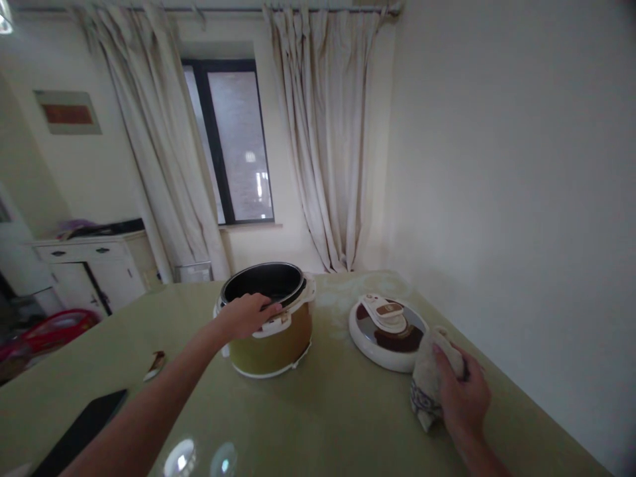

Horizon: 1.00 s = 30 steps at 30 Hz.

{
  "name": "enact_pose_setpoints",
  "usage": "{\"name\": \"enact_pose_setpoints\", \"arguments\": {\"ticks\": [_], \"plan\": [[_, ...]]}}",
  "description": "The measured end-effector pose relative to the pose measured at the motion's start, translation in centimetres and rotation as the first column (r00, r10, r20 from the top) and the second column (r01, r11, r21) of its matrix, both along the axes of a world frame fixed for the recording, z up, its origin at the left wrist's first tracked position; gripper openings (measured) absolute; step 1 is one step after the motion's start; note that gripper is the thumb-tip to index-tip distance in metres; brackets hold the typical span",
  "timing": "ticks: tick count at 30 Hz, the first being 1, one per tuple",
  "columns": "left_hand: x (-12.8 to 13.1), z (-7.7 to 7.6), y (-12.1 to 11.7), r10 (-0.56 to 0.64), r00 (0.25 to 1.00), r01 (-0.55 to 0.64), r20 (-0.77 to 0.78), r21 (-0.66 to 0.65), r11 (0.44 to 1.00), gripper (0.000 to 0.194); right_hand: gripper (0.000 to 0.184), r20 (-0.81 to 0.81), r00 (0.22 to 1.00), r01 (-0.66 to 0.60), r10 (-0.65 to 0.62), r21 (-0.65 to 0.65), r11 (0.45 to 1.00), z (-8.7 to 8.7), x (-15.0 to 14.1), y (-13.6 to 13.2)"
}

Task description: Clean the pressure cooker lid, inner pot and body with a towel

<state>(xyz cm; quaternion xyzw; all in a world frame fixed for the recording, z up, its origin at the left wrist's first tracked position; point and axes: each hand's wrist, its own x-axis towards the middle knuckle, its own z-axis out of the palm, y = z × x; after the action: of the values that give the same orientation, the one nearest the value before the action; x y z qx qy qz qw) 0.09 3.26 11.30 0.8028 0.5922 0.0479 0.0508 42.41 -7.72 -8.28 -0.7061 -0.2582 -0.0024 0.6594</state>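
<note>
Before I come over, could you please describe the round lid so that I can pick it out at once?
On the green table, look right of the open cooker. The lid lies there, next to the cloth in the right hand. Unlike both, it is a low, white-edged disc with a raised handle.

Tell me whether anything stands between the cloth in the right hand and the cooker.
Yes: the lid lies on the table between the cloth in the right hand and the cooker. Whether cloth and lid touch is unclear.
</note>
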Motion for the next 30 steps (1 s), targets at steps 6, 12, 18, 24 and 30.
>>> {"name": "enact_pose_setpoints", "arguments": {"ticks": [6,12,18,24,30], "plan": [[-0.3,0.0,0.1,0.016,0.996,-0.021,0.083,0.064,0.998,0.049,0.067,-0.025,1.000,0.000,0.000,-0.006,1.000,-0.5,0.4,0.1],[-0.7,0.7,0.8,-0.004,0.995,-0.004,0.097,0.081,0.997,0.046,0.067,-0.038,0.999,-0.006,0.005,-0.011,1.000,-1.0,1.0,0.3],[0.1,1.3,0.5,-0.029,0.998,0.016,0.049,0.256,0.967,0.032,0.067,-0.081,0.997,-0.006,0.007,0.022,1.000,-1.2,1.0,0.4],[-0.2,3.9,-0.5,-0.010,0.995,-0.040,0.098,0.493,0.869,0.037,0.067,-0.097,0.995,-0.011,0.013,0.022,1.000,-0.9,0.8,0.2],[2.6,6.6,-7.1,-0.380,0.925,0.231,-0.019,0.821,0.523,0.034,0.066,-0.096,0.995,-0.034,0.031,-0.023,0.999,0.1,0.5,-0.4]]}}
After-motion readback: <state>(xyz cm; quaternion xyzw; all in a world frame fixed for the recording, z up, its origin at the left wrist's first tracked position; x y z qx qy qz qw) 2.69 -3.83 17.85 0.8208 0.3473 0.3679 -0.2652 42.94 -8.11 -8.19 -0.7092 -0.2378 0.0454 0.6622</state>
